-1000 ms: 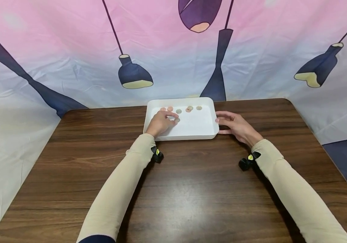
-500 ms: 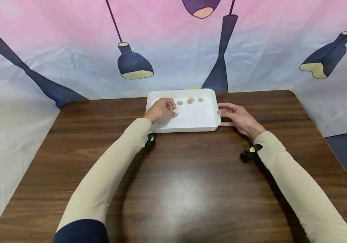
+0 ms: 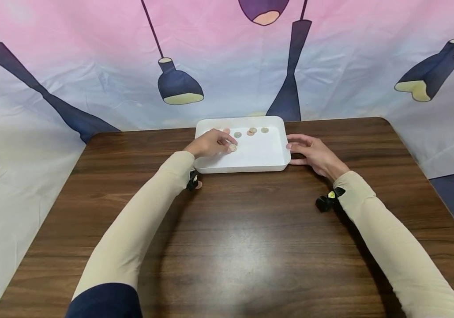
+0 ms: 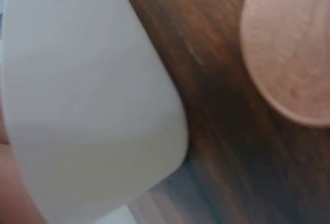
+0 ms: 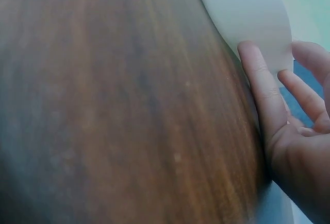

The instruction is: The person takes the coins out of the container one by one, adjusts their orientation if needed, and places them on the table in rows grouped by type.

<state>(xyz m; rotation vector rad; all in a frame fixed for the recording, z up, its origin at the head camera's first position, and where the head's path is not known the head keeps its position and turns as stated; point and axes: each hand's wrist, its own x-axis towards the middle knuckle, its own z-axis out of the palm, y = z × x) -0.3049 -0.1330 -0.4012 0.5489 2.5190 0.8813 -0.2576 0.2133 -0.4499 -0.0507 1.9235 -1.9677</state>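
Observation:
A white tray [image 3: 262, 167] stands at the far middle of the wooden table [image 3: 250, 247]. My left hand [image 3: 228, 145] reaches over the tray's left part and pinches a pale coin [image 3: 233, 148] at its fingertips. Several more coins [image 3: 253, 130] lie along the tray's far wall. My right hand [image 3: 296, 150] rests with straight fingers [image 5: 260, 90] against the tray's right wall [image 5: 247, 18]. A copper coin [image 4: 291, 54] lies on the table beside the tray's near left corner [image 4: 87, 105], and it shows under my left wrist [image 3: 198, 184].
A printed cloth backdrop [image 3: 91, 79] hangs close behind the table's far edge and down both sides. The table's rounded far corners lie left and right of the tray. Bare wood fills the near half between my sleeves.
My left hand has slid slightly further into the tray with the pale coin at its fingertips, now covering the leftmost coins. The right hand stays on the tray's right wall.

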